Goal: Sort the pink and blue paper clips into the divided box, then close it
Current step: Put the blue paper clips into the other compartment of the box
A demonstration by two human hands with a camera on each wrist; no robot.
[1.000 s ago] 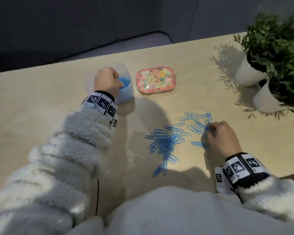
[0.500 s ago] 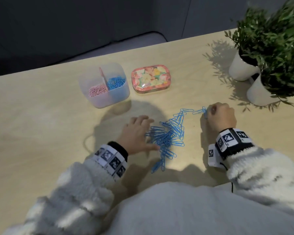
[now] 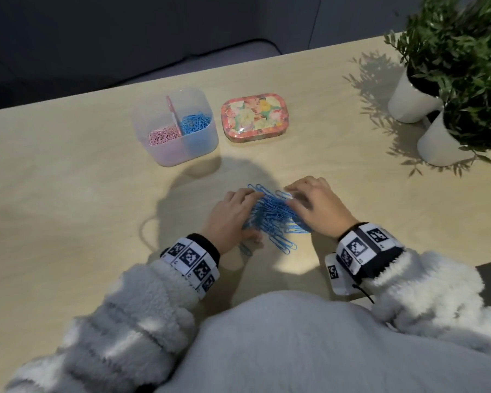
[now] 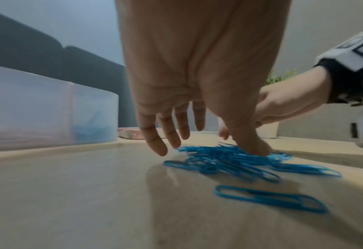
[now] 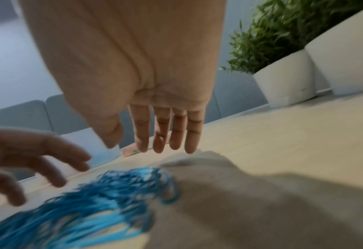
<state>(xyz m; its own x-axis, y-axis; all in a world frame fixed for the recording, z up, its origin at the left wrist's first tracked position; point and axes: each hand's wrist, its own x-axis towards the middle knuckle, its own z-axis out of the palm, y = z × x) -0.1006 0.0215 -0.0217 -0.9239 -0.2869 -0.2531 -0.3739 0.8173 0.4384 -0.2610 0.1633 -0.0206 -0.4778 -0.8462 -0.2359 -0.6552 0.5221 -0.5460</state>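
wooden table point(image 3: 68, 194): heap of blue paper clips point(image 3: 272, 215) near the front edge, between both hands. left hand point(image 3: 230, 219): fingers spread, straight, thumb pressing the heap's left side. right hand point(image 3: 318, 208): fingers extended, flat against its right side. divided box point(image 3: 199, 143): farther back, uncovered, pink clips point(image 3: 163, 135) left compartment, blue right. floral lid point(image 3: 254, 117) just beside it.

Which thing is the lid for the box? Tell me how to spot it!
Find the wooden table, then the see-through divided box with pink and blue clips in it. The lid is probably the flat, rounded tin-like piece lying just right of that box. Nothing else there has colourful flowers on it.
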